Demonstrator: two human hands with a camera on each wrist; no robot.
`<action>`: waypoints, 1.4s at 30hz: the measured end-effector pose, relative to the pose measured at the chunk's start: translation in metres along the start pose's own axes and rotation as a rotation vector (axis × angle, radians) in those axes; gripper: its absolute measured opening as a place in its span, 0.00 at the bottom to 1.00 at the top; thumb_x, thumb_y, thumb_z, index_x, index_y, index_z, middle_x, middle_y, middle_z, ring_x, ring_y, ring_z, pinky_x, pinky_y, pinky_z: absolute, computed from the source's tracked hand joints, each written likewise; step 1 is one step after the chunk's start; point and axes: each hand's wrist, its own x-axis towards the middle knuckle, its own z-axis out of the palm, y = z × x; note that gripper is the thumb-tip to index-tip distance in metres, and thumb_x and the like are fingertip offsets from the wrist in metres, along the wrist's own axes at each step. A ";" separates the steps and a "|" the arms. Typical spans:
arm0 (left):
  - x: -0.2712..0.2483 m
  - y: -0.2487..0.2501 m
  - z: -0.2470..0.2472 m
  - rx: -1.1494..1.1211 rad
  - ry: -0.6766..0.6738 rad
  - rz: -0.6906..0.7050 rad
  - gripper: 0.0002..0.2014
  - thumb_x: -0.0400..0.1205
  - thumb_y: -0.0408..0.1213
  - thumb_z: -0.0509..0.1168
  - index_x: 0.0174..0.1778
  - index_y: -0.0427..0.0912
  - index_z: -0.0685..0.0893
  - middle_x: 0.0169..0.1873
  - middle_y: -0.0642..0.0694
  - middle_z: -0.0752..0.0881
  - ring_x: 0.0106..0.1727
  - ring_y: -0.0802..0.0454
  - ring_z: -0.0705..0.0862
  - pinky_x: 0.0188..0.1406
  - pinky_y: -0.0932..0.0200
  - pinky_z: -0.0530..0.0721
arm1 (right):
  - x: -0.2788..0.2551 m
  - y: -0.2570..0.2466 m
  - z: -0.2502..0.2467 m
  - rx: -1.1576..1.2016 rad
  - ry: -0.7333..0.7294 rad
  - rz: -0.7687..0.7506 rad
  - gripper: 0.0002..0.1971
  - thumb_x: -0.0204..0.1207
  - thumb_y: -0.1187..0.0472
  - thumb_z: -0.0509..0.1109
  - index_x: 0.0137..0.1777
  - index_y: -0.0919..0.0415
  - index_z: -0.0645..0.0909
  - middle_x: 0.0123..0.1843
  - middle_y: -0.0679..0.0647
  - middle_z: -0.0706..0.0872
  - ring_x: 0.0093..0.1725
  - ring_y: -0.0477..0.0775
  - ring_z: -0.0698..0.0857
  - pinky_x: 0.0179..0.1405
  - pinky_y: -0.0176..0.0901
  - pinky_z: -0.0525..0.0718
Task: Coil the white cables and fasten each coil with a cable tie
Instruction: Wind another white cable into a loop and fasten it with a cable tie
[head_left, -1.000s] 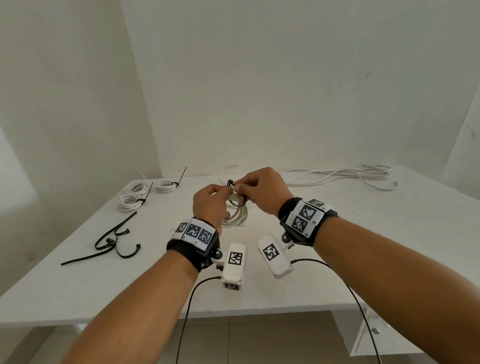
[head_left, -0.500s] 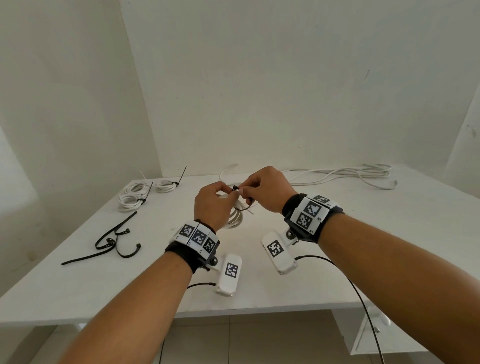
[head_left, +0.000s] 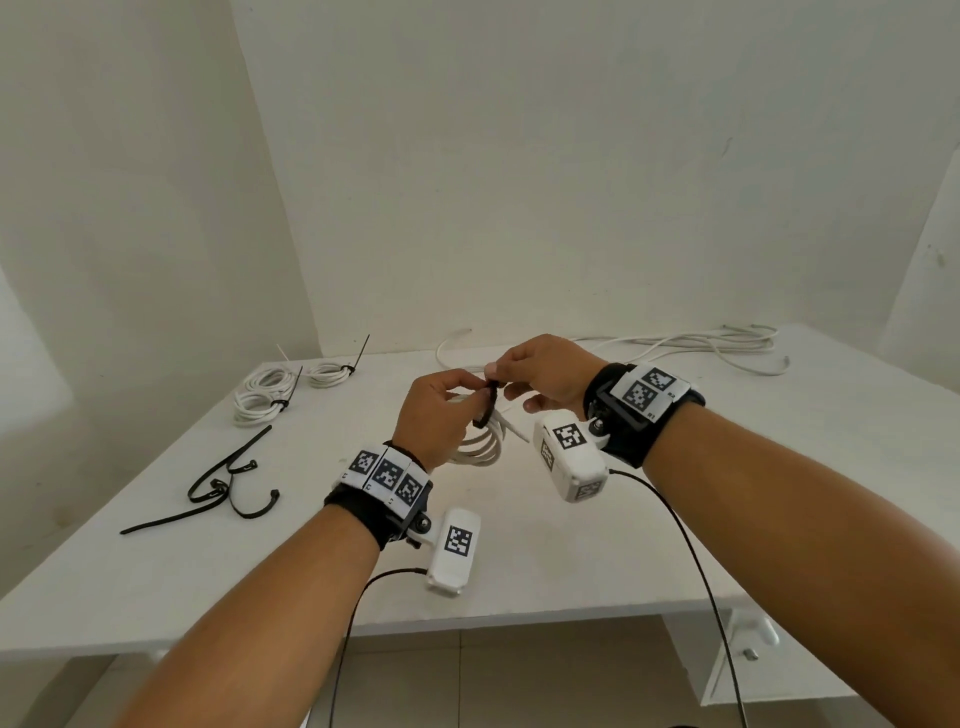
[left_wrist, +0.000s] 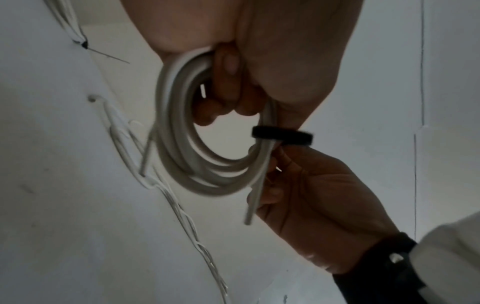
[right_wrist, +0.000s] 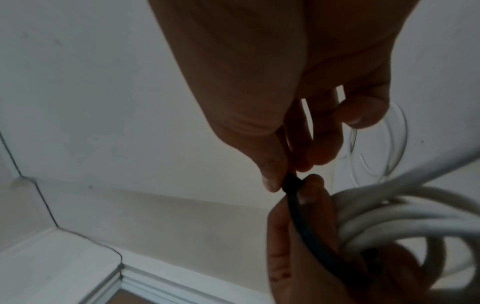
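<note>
Above the middle of the white table (head_left: 597, 561), my left hand (head_left: 480, 396) holds a white cable coil (head_left: 485, 448), fingers curled through its loop (left_wrist: 226, 92). A black cable tie (head_left: 488, 406) is looped around one side of the coil (left_wrist: 182, 148); in the left wrist view the tie (left_wrist: 281, 136) is a loose dark band. My right hand (head_left: 497, 378) pinches the tie's top end between thumb and fingertips (right_wrist: 272, 181). In the right wrist view the tie (right_wrist: 298, 207) runs down beside the coil (right_wrist: 389, 218), with my left thumb against it.
Two tied white coils (head_left: 262, 397) (head_left: 328, 374) lie at the table's back left. Several loose black cable ties (head_left: 228, 483) lie on the left side. A long uncoiled white cable (head_left: 701, 347) stretches along the back right, near the wall.
Both hands have shifted slightly right with the coil. My right wrist has turned and risen, and the tie loop now hangs more upright beside the coil.
</note>
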 end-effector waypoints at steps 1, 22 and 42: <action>-0.001 0.001 0.001 -0.056 0.004 -0.028 0.04 0.79 0.34 0.73 0.43 0.36 0.90 0.27 0.44 0.86 0.22 0.55 0.76 0.23 0.64 0.73 | -0.001 -0.002 0.000 0.015 0.008 0.002 0.09 0.80 0.57 0.74 0.43 0.63 0.85 0.37 0.52 0.86 0.36 0.46 0.84 0.35 0.40 0.78; 0.001 -0.012 0.002 -0.561 0.052 -0.211 0.12 0.85 0.33 0.63 0.38 0.37 0.86 0.32 0.41 0.76 0.26 0.52 0.68 0.19 0.63 0.74 | -0.011 -0.012 0.013 0.383 0.002 0.133 0.18 0.76 0.62 0.78 0.64 0.68 0.84 0.48 0.60 0.91 0.29 0.50 0.90 0.24 0.36 0.83; -0.008 -0.003 -0.002 -0.387 -0.171 -0.078 0.08 0.74 0.31 0.75 0.45 0.36 0.84 0.29 0.49 0.84 0.22 0.58 0.75 0.27 0.61 0.75 | 0.004 0.002 0.008 0.332 0.106 0.050 0.10 0.80 0.58 0.74 0.51 0.67 0.87 0.43 0.58 0.92 0.36 0.53 0.88 0.29 0.39 0.83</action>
